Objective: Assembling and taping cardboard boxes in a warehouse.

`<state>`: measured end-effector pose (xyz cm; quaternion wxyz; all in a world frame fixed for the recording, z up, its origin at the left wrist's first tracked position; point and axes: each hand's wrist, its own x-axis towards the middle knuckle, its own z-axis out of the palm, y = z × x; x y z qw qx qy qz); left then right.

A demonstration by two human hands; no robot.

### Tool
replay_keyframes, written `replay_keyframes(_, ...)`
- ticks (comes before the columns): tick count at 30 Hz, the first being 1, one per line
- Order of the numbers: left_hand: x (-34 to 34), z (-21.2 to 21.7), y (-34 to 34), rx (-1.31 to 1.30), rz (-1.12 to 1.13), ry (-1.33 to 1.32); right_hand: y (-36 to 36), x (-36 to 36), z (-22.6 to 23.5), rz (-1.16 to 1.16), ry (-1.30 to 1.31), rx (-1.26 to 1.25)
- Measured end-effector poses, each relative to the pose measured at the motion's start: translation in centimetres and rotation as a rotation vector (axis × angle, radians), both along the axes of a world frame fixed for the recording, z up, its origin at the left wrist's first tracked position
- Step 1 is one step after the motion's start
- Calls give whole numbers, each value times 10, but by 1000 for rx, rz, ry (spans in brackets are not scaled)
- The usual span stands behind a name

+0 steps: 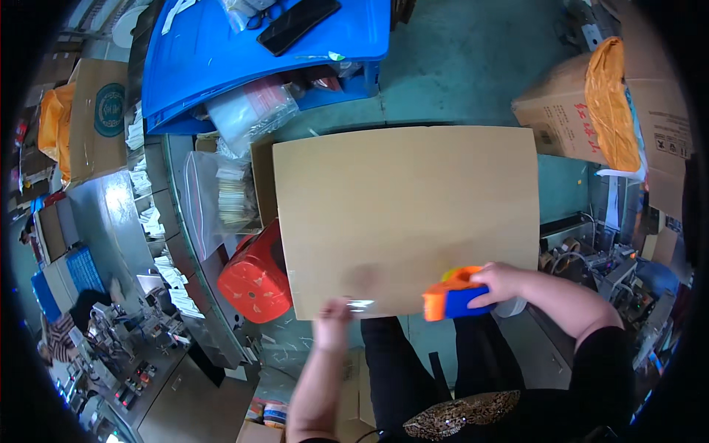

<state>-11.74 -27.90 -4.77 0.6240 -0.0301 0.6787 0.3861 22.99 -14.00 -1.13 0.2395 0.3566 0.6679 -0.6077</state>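
Note:
A large sheet-like brown cardboard surface (410, 207), likely the face of a box, lies in front of me. Over its near right edge, my right hand (496, 283) grips an orange and blue tape dispenser (456, 295). My left hand (334, 316) is at the near left edge of the cardboard, its fingers pinched together. A short shiny piece of clear tape (360, 304) shows beside those fingertips, against the cardboard's edge. The left fingers are slightly blurred, and what lies under them is hidden.
A red plastic stool (255, 284) stands against the cardboard's left side. Behind it are a blue bin (214, 66) with a black phone (299, 26) on its lid, and plastic bags (251, 111). Cartons (557, 107) with an orange bag (613, 103) stand at right. Machines fill the far left bench.

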Motion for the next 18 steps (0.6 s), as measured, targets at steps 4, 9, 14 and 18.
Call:
replay_keyframes(4, -172, -13, 9, -52, -7, 410, 24, 81, 20, 125, -255, 71)
replay_keyframes(9, -199, -79, 16, -148, -78, 438, 23, 157, 46, 148, -417, 232)
replay_keyframes(14, -190, -133, 16, -235, -106, 396, 19, 163, 32, 105, -418, 186)
replay_keyframes(18, -130, -199, 27, -277, -142, 197, 13, 177, 22, 117, -466, 279)
